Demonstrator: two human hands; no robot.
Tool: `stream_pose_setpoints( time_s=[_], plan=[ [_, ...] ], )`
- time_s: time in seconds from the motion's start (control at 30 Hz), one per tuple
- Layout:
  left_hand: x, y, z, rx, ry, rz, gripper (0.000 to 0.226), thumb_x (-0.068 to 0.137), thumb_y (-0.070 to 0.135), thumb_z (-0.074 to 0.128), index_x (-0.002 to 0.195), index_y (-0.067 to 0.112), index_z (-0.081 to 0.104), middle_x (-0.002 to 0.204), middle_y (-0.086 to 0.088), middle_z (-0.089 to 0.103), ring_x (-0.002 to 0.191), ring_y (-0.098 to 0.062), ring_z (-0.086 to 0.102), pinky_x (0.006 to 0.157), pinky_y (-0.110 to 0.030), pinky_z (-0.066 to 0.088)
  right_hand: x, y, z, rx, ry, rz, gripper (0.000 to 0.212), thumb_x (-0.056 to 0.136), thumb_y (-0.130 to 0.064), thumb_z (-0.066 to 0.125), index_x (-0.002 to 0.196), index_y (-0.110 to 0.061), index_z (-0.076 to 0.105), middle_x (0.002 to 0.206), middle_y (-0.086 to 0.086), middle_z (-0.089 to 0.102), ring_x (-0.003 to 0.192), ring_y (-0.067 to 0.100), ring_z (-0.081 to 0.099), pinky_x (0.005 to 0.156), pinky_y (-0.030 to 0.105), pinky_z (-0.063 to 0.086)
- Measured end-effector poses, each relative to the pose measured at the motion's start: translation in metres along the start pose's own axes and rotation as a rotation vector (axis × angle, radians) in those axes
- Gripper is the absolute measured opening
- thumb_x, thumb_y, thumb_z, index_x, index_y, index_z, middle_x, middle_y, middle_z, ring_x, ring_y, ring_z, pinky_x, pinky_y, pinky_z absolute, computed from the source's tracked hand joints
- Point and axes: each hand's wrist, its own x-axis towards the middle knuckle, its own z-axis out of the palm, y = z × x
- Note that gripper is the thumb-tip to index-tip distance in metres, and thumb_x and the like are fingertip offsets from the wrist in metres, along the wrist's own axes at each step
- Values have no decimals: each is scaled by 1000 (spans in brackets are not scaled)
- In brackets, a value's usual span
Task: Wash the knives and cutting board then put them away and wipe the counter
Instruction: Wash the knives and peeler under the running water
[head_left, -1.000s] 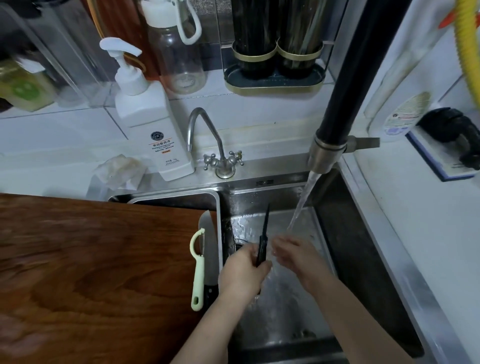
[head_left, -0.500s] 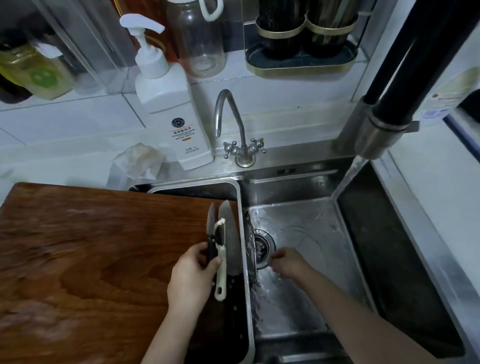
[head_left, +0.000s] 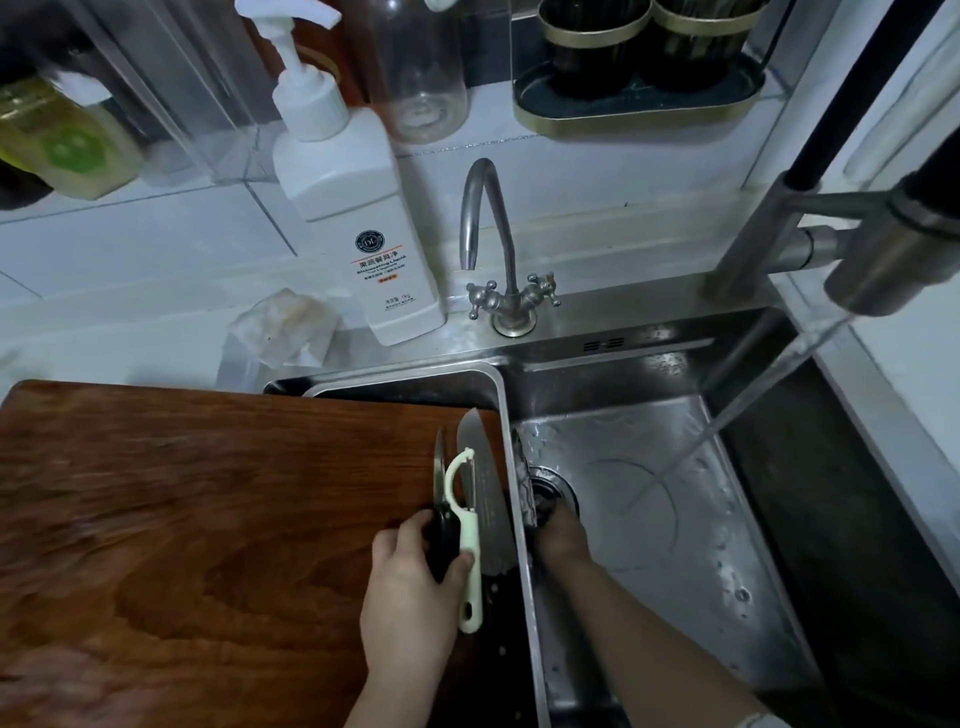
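Observation:
A large brown wooden cutting board (head_left: 208, 519) covers the left basin. At its right edge lie a broad steel knife (head_left: 483, 478) and a pale green peeler (head_left: 467, 571). My left hand (head_left: 410, 587) grips the black handle of a small knife (head_left: 439, 467), blade pointing away, just left of the peeler, with my thumb against the peeler's handle. My right hand (head_left: 561, 535) reaches down into the right basin at the drain (head_left: 550, 488). Its fingertips are hidden beside a grey patch on the divider wall, so its grip is unclear.
Water runs from the pull-down faucet (head_left: 883, 260) into the steel sink (head_left: 675, 519). Behind the sink stand a small tap (head_left: 498, 234), a white pump bottle (head_left: 358, 218), a crumpled cloth (head_left: 285, 327) and a tray of black cups (head_left: 639, 109).
My left hand carried the small knife out of the water stream to the board's right edge, beside the peeler. My right hand dropped to the drain. The view shifted left.

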Motion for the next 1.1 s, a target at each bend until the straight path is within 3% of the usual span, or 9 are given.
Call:
stream_pose_setpoints(
  time_s=[0.17, 0.3, 0.4, 0.53, 0.6, 0.73, 0.83, 1.0, 1.1],
  plan=[
    [0, 7, -3, -70, 87, 52, 60, 82, 34, 69, 135, 27, 45, 125, 3, 43, 93, -3, 42, 75, -24, 48, 3, 3, -15, 240, -48, 71, 27, 79, -8, 69, 105, -4, 64, 115, 14, 65, 98, 25, 63, 82, 27, 48],
    [-3, 28, 0, -123, 154, 160, 51, 83, 28, 69, 131, 25, 51, 119, 5, 47, 89, -1, 45, 66, -14, 40, -13, 6, -53, 629, -102, 137, 22, 79, 6, 68, 95, -2, 54, 81, 13, 60, 49, 16, 57, 49, 28, 53],
    [-8, 51, 5, -207, 146, 243, 45, 84, 21, 68, 127, 23, 56, 114, 6, 48, 92, -7, 53, 73, -18, 42, -16, 14, -86, 704, -115, 127, 15, 81, 10, 63, 75, -1, 56, 45, 7, 55, 29, 9, 50, 32, 15, 41],
    [-18, 80, 17, -256, 90, 359, 39, 88, 17, 63, 126, 24, 56, 113, 10, 48, 101, -5, 52, 84, -13, 38, -15, 31, -126, 576, -63, 106, 17, 81, 5, 66, 70, -6, 58, 50, 6, 51, 34, 11, 48, 33, 13, 37],
    [-22, 91, 31, -315, 9, 351, 36, 90, 14, 59, 124, 29, 54, 110, 11, 50, 97, -1, 53, 88, -13, 41, -12, 43, -142, 559, -49, 120, 8, 83, 4, 63, 81, -3, 60, 59, 8, 55, 43, 14, 50, 38, 16, 39],
    [-14, 105, 93, -507, -269, 78, 37, 89, 1, 51, 117, 25, 56, 110, -6, 62, 105, -25, 61, 94, -36, 50, -5, 62, -161, 600, -84, 176, 16, 86, -1, 63, 102, 3, 62, 74, 12, 62, 63, 22, 57, 50, 24, 45],
    [0, 100, 141, -325, -396, -61, 47, 87, 9, 55, 133, 5, 47, 129, -12, 56, 119, -28, 54, 99, -29, 43, -8, 66, -171, 654, -136, 181, 5, 87, -1, 61, 92, 2, 62, 75, 13, 64, 66, 23, 60, 45, 24, 51],
    [21, 73, 200, -314, -526, -139, 69, 58, 39, 57, 116, 2, 54, 112, -18, 66, 104, -32, 63, 88, -38, 52, -10, 64, -182, 736, -228, 155, 5, 86, -3, 63, 91, -3, 64, 87, 12, 68, 77, 24, 64, 52, 23, 57],
    [15, 78, 190, -345, -578, -132, 50, 67, 34, 66, 100, -3, 63, 94, -20, 68, 90, -29, 66, 74, -26, 48, -6, 65, -181, 752, -227, 157, 9, 83, -3, 66, 93, -3, 65, 82, 10, 71, 73, 22, 66, 56, 25, 57]
  ],
)
